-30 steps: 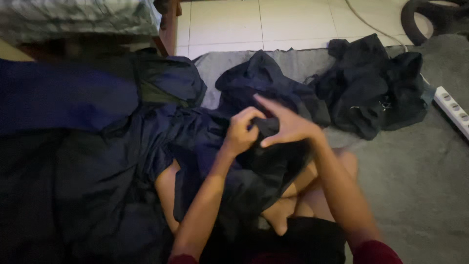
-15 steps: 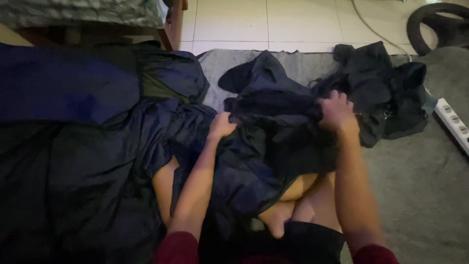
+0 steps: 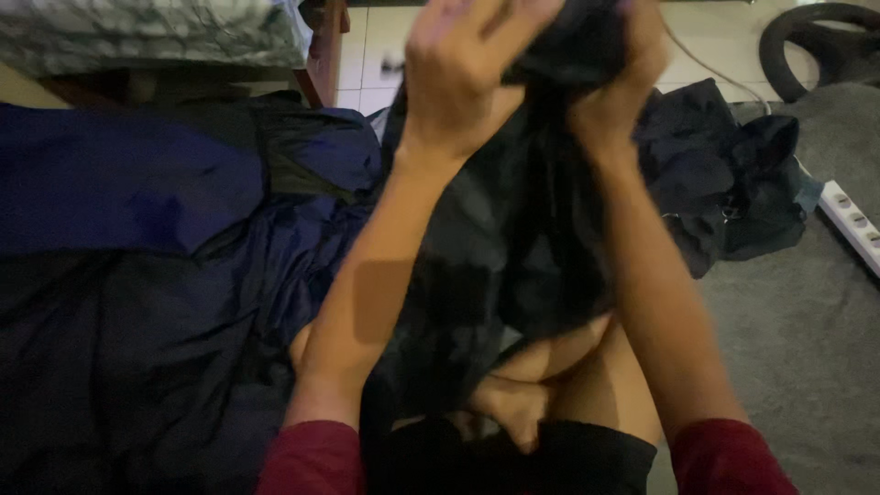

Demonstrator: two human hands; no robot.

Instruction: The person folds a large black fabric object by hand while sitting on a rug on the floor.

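Observation:
My left hand and my right hand are both raised to the top of the head view, gripping the upper edge of a dark garment. The garment hangs down between my forearms and reaches my crossed bare legs. My sleeves are dark red. The garment's top edge is cut off by the frame.
A heap of dark blue clothes covers the floor on my left. Another dark crumpled garment lies at the right on a grey mat. A white power strip sits at the right edge, a black tyre-like ring behind it.
Both hands have lifted the dark garment from my lap up toward the camera, so it now hangs between my arms.

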